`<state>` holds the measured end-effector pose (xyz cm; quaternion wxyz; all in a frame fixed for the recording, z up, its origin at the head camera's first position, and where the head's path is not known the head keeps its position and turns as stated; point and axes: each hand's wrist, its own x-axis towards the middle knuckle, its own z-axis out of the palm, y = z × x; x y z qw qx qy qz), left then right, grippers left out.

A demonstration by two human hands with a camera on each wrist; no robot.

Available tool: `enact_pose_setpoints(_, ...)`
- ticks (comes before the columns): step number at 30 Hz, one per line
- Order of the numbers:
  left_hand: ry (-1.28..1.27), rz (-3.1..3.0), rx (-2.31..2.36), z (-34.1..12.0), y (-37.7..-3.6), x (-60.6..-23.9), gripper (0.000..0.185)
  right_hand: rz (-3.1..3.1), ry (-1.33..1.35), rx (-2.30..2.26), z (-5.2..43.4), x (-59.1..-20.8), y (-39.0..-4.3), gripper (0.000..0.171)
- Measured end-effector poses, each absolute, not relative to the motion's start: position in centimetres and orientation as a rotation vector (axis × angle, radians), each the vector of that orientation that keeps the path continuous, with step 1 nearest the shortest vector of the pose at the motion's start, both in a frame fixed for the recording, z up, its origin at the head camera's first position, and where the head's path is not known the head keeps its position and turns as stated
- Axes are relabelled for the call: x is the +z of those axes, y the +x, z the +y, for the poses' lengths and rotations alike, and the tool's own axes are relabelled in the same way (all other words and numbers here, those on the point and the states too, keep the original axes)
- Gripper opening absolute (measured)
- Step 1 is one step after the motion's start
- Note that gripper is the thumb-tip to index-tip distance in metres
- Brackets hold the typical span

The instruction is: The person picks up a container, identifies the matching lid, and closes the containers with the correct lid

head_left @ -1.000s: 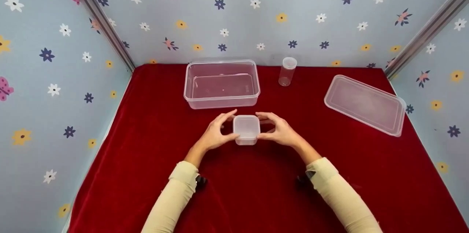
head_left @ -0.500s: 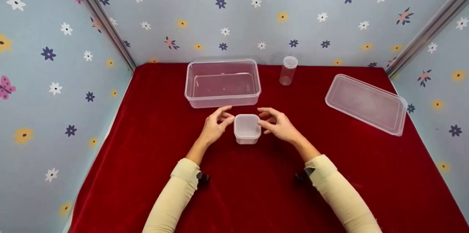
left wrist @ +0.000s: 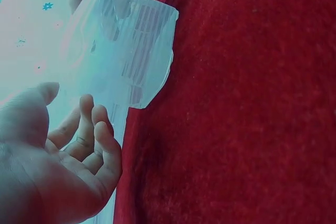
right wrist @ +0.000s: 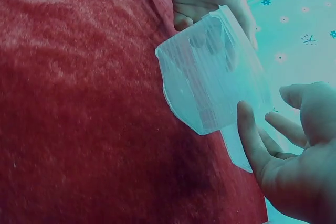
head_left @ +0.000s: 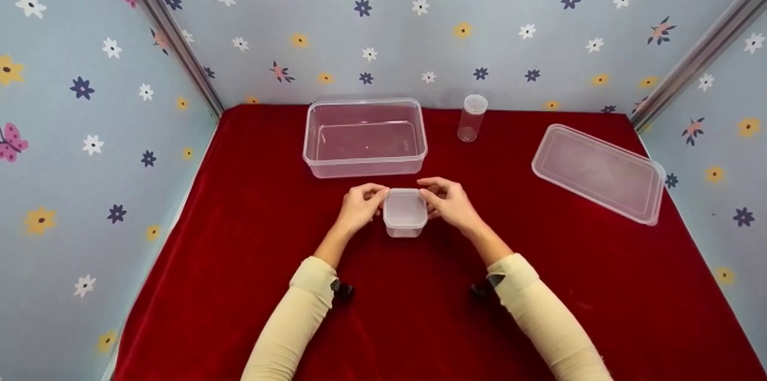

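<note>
A small square translucent plastic food container stands upright on the red cloth, between the two hands. Its frosted top is bordered by a pale rim. At its left side is my left hand, thumb tip right at the far left corner of the rim. My right hand mirrors it, with the thumb at the far right corner and the index finger reaching past the back. The left wrist view shows loosely bent fingers beside the container. In the right wrist view, the fingers are spread beside the container's wall.
Behind the hands stands a large rectangular clear container without a lid. To its right is an upright clear cylindrical jar with a whitish cap. A large rectangular lid lies at the right edge of the red cloth. Patterned walls enclose the table.
Both thumbs have shifted from the container's near corners to its far corners. The hands first eased away from its sides, then came back in. The container has stayed in place.
</note>
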<state>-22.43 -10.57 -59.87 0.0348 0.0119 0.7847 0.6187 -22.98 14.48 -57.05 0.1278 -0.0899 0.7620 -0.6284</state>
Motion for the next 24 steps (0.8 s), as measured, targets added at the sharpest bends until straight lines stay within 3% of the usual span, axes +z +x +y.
enact_pose_setpoints(11,0.017,2.483,1.847,-9.5,-21.9,-58.3,0.018,2.240,-0.157,-1.826,14.2,-57.4,-22.8,0.028)
enact_pose_setpoints(21,0.023,2.508,1.856,-9.5,-21.7,-58.3,0.019,2.263,-0.196,-1.817,13.8,-57.0,-22.7,0.028)
enact_pose_setpoints(24,0.068,2.512,1.853,-10.0,-22.8,-60.4,0.015,2.257,-0.188,-1.820,13.8,-57.1,-22.7,0.028)
